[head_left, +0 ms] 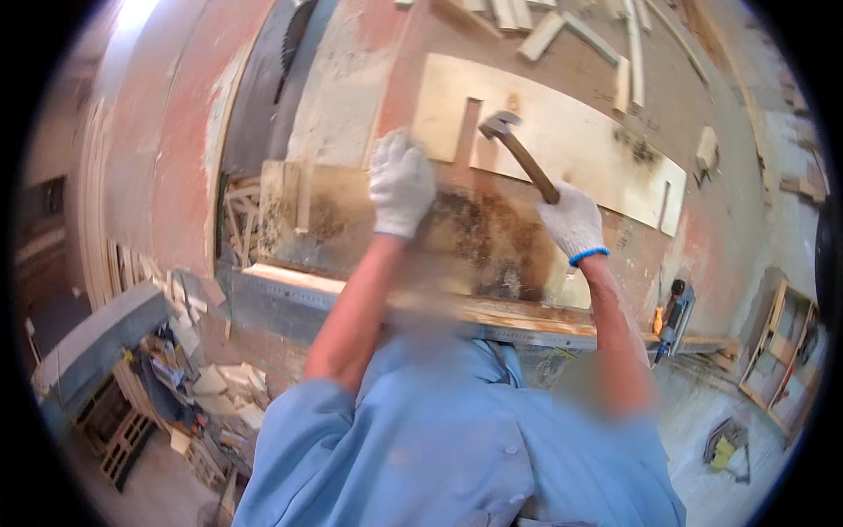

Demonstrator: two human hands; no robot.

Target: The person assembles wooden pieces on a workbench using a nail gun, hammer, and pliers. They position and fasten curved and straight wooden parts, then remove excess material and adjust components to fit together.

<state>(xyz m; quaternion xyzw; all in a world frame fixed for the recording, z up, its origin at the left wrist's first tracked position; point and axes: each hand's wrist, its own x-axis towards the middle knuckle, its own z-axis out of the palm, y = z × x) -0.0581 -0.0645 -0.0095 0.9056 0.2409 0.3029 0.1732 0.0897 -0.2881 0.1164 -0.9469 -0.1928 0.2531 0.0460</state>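
Gloved hands: two, both yours, in white knitted gloves; the right cuff has a blue band.
Right hand (574, 223): right of centre, you have it wrapped around the lower end of the one hammer.
Hammer (529, 163): one, with a brown wooden handle and a grey metal head, tilted so the head points to the upper left; it lies across the view of the panel, and whether it touches is unclear.
Left hand (402, 186): just left of centre, back upward, fingers close together over the board; I can't make out whether you are gripping anything beneath it.
Pale flat wooden panel (571, 132): one, upper middle to right, with two narrow slots, one near each end, and dark specks toward its right.
Dark-stained wooden board (338, 211): one, across the middle, below the panel and nearest your left hand.
Ruled metal strip (294, 287): along the bench's near edge, in front of you.
Blue-and-black hand tool (674, 321): one, right of your right forearm, beside one small orange-handled item (658, 320).
Toothed dark saw blade (292, 44): one, upper left.
Pale wood offcuts (543, 35): several at the top, overlapping, so no sure count.
Wooden frame (778, 350): one, far right.
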